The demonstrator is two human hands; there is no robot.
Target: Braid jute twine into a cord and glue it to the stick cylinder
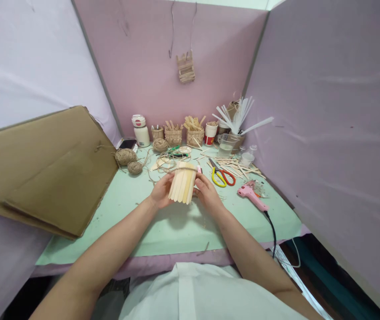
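A small panel of popsicle sticks (182, 184), set side by side with rounded lower ends, is held up above the table. A band of twine (185, 168) crosses it near the top. My left hand (163, 191) grips its left side, and my right hand (207, 192) closes on its right side; several fingertips are hidden behind the sticks. Loose twine (163, 166) lies just beyond the panel. Scissors (221, 174) with one yellow and one red handle rest to the right of my right hand.
A pink glue gun (253, 198) with a black cord lies at the right. Loose sticks (239, 168), stick-filled baskets (195, 135) and a water cup (226, 146) stand behind. Twine balls (125, 157) sit at the left, near large cardboard (53, 178). A small wooden piece (186, 69) hangs above.
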